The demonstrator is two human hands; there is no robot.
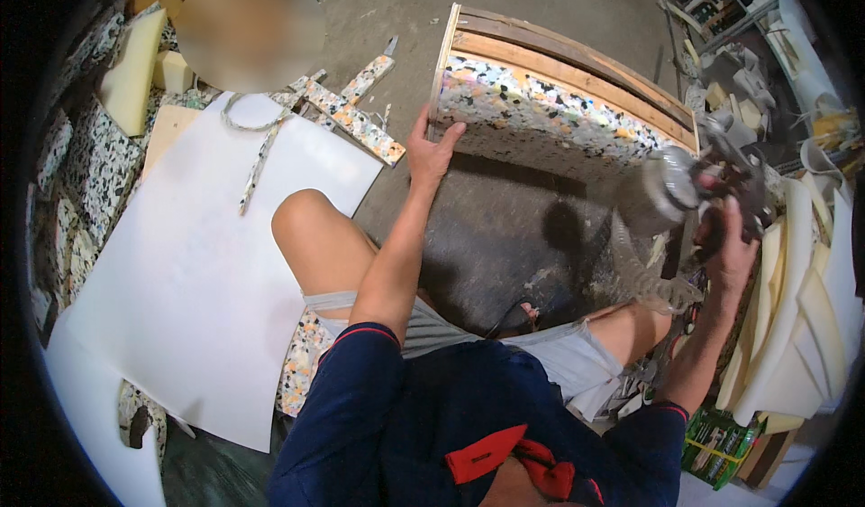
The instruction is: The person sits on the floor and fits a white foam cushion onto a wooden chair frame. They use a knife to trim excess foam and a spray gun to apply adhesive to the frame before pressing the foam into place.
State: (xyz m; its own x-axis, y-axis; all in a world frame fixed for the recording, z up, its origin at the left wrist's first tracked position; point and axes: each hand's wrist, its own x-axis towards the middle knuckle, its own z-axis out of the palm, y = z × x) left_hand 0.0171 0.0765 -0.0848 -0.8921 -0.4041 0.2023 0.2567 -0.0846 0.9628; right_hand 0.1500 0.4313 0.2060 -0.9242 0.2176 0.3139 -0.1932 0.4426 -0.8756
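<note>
Seated person, dark blue top with a red patch, grey shorts, bare knees showing low in the view.

Right hand point(728, 241) is gripping a spray gun point(721, 183) at the right side, fingers wrapped tight round its handle. The gun's metal cup point(662, 192) is sitting to the left of the hand, pointing toward the foam. A crusted hose point(644, 277) is trailing down from the gun past the right knee.

Left hand point(432, 151) is resting on the near left corner of a speckled foam panel point(550, 115), fingers spread fairly wide and flat, thumb pressing the panel's edge. The panel is set in a wooden frame point(577, 57) standing tilted on the concrete floor point(505, 228), directly ahead of the knees, between the two hands.

To the left, a large white sheet point(198, 273) is lying flat over the floor beside the left knee. Beyond it, narrow offcut strips of speckled foam point(356, 120) are lying crossed. Pale foam blocks point(135, 66) are stacked at the far left. White foam sheets point(793, 327) are leaning at the right edge. Another person, blurred, is sitting at the far upper left.
</note>
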